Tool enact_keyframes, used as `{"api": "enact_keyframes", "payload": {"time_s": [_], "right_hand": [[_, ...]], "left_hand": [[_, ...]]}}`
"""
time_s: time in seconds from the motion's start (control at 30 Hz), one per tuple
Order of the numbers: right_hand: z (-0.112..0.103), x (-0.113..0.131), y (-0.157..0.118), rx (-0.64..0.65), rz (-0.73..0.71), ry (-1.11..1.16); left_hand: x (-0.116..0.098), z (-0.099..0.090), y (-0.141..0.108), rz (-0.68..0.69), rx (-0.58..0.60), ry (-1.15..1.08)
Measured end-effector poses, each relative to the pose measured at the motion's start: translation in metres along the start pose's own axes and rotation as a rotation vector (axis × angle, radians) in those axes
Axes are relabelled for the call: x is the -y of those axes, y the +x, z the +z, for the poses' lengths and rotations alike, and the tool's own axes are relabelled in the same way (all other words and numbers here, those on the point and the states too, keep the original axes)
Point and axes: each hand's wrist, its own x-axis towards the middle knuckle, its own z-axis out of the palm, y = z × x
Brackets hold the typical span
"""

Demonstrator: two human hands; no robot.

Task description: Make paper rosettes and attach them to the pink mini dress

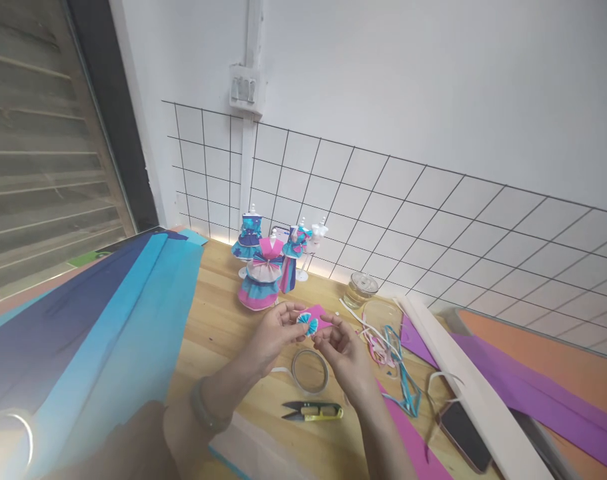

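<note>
While the left hand [278, 328] pinches the blue fan-shaped bow [308, 325] near the frame's centre, its thumb lying on the bow's left side, the right hand [342, 343] has its fingertips closed on the right edge of the pink piece [319, 316]. That pink piece sits between the two hands, behind and to the right of the bow, its upper corner showing above the fingers. Whether bow and piece are joined, I cannot tell. Just below the grip, a roll of tape [310, 371] lies flat on the wooden table [218, 320], and the yellow-handled snips [312, 411] lie below that, blades toward the left. Above the hands stand small dress forms in layered outfits, the nearest wearing a pink, white and blue dress [259, 287]. Right of them is a clear round container [360, 289], with tangled blue, pink and white strips [391, 350] below it. A dark phone [464, 435] lies at lower right, while broad blue sheets [128, 320] fill much of the lower left.
</note>
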Motion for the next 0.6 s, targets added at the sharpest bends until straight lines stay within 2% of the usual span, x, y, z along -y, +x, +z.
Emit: {"api": "enact_keyframes", "payload": {"time_s": [0.3,0.47,0.6], "right_hand": [[0.0009,0.0032,-0.0021,0.016,0.020,-0.009],[-0.0015,0.0005,-0.0021,-0.029,0.052,-0.082],[-0.0020,0.0036,-0.0018,0.014,0.029,0.009]], "left_hand": [[-0.0022,0.0007,0.0000,-0.023,-0.010,-0.031],[-0.0016,0.0001,-0.0005,-0.023,-0.016,-0.041],[0.0009,-0.0009,0.0006,-0.006,-0.002,-0.031]]}}
